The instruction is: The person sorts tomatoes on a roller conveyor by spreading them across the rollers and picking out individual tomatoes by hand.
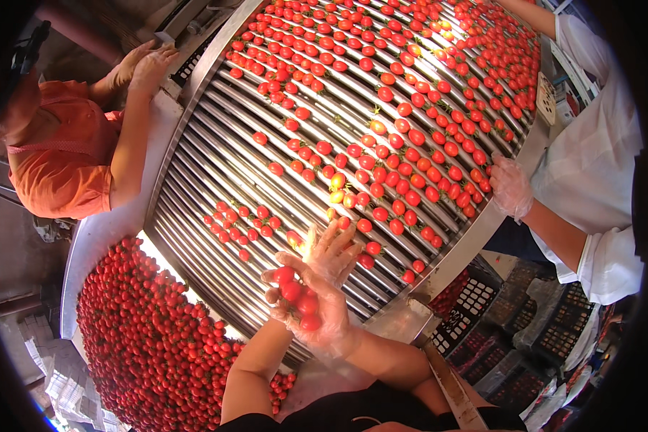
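My right hand (332, 321), in a clear plastic glove, is turned palm up with several red cherry tomatoes (305, 305) cupped in its fingers. Beyond it, my left hand (332, 256), gloved too, reaches over the metal roller conveyor (210, 151) with its fingers spread. My forearms cross, so the right hand partly hides the left wrist. A red tomato (365, 261) lies on the rollers just right of the left fingers, and another (294, 239) lies to their left. I see nothing held in the left hand, though its palm is partly hidden.
A large heap of cherry tomatoes (151, 335) fills the tray at lower left. Across the conveyor, a person in orange (70, 140) holds their hands together. At right, a white-sleeved co-worker's gloved hand (510, 186) touches tomatoes by the metal rim (453, 251). Black crates (567, 318) stand below.
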### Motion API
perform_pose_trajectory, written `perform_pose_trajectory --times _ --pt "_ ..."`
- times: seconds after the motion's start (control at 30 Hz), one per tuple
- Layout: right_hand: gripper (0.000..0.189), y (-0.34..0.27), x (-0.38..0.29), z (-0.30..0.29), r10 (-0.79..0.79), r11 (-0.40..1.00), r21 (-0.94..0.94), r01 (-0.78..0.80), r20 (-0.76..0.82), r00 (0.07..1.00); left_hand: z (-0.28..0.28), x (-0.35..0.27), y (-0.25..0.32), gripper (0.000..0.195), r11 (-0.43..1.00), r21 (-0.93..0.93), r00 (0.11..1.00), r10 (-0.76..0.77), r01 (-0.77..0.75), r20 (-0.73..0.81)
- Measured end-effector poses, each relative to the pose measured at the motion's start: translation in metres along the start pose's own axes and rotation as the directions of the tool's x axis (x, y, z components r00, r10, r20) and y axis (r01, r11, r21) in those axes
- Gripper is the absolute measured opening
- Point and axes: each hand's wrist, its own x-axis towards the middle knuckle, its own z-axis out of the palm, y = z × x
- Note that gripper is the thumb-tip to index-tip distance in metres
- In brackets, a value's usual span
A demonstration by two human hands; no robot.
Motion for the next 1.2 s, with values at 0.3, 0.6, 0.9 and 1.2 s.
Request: perform_pose_trajectory --times 0.3,0.6,0.9,1.2 --pt "0.050 0.010 -0.002 -0.004 -0.058 0.997 0.058 0.057 0.023 0.998 -0.036 0.070 -0.010 0.016 0.970 -0.235 0.997 -0.050 0.063 0.059" --pt "0.052 0.019 -0.006 -0.001 -0.070 0.997 0.039 0.070 -0.007 0.998 -0.067 0.129 -0.005 0.025 0.957 -0.198 0.953 -0.247 0.212 -0.177" --pt "0.048 0.008 0.001 -0.015 -0.188 0.960 0.233 0.153 0.135 0.973 -0.073 0.120 -0.023 0.029 0.956 -0.255 0.977 -0.177 0.143 -0.117" --pt "0.033 0.040 0.009 -0.025 -0.556 -0.035 -0.827 0.562 0.483 0.676 -0.094 -0.078 0.045 0.062 -0.547 -0.802 0.709 -0.664 -0.241 0.239"
